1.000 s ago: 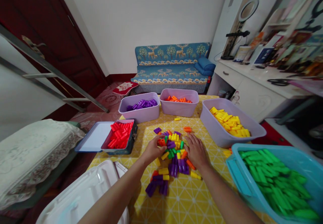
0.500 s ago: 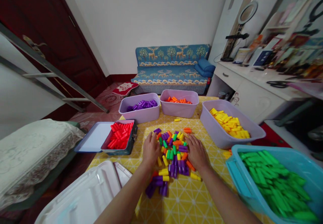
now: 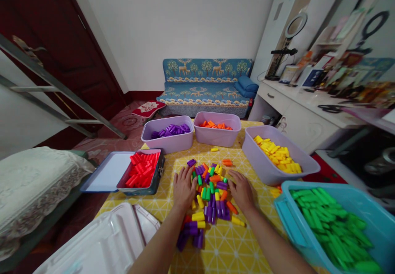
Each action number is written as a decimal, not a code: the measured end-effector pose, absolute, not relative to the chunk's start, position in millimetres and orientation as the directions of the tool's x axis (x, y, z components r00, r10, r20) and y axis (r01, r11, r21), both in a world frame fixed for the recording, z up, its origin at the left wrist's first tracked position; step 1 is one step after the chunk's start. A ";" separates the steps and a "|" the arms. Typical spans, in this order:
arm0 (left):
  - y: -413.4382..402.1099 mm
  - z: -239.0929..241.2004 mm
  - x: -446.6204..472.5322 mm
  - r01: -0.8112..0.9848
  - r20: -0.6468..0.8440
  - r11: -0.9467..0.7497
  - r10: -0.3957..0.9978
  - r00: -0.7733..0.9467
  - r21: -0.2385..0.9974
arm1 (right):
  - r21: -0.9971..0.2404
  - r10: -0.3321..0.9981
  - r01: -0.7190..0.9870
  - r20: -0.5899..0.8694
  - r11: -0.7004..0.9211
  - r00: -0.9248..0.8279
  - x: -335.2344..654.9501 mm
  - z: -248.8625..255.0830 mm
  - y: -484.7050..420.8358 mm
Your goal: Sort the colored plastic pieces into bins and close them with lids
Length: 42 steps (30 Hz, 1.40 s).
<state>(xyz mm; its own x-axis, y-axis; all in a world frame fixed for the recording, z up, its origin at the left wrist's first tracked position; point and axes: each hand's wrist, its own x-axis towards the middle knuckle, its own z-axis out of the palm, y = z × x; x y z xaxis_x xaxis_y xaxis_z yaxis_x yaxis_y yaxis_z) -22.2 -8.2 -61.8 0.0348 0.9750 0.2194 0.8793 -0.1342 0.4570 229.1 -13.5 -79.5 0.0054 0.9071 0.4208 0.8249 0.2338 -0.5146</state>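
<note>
A mixed heap of small tube-shaped plastic pieces (image 3: 211, 192) in purple, green, yellow and orange lies on the table between my hands. My left hand (image 3: 184, 186) rests along the heap's left side, palm down, fingers spread and pointing forward. On the opposite side, my right hand (image 3: 242, 189) is likewise open, its fingertips beside the heap's right edge. Neither hand grasps a piece; what lies under the palms is hidden. Nearer me, purple pieces (image 3: 191, 233) and a yellow piece (image 3: 198, 216) lie by my left forearm.
Around the yellow patterned tablecloth (image 3: 225, 249) stand a tin (image 3: 159, 175) of red pieces, lilac tubs of purple (image 3: 168, 144), orange (image 3: 216, 137) and yellow pieces (image 3: 262, 167), and a turquoise tub (image 3: 291, 220) of green ones. A white lid (image 3: 101, 241) lies front left.
My right hand has shifted slightly away from the heap's right side. The left hand stays nearly in place, and the heap looks almost unchanged. The camera view has turned a little.
</note>
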 end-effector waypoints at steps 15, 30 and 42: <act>-9.9 -59.2 -20.9 0.873 0.223 -0.130 0.975 0.025 0.471 | -0.852 0.957 0.524 0.153 0.002 0.245 225.7 -45.1 53.1; -9.9 -58.9 -20.9 0.867 0.225 -0.137 0.974 0.030 0.479 | -0.991 0.985 -0.023 -0.133 -0.131 0.106 186.1 -6.0 25.3; -11.0 -56.6 -20.1 0.866 0.219 -0.132 0.975 0.027 0.482 | -0.946 0.953 0.202 -0.279 -0.252 -0.119 189.4 -2.8 16.8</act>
<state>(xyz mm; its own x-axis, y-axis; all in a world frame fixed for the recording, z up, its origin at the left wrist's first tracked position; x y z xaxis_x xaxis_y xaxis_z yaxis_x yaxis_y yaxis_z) -20.1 -11.0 -56.6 0.0265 0.9753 0.2191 0.8662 -0.1318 0.4820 189.4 16.8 -2.8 -0.1186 0.9529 -0.2791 0.2020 -0.2520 -0.9464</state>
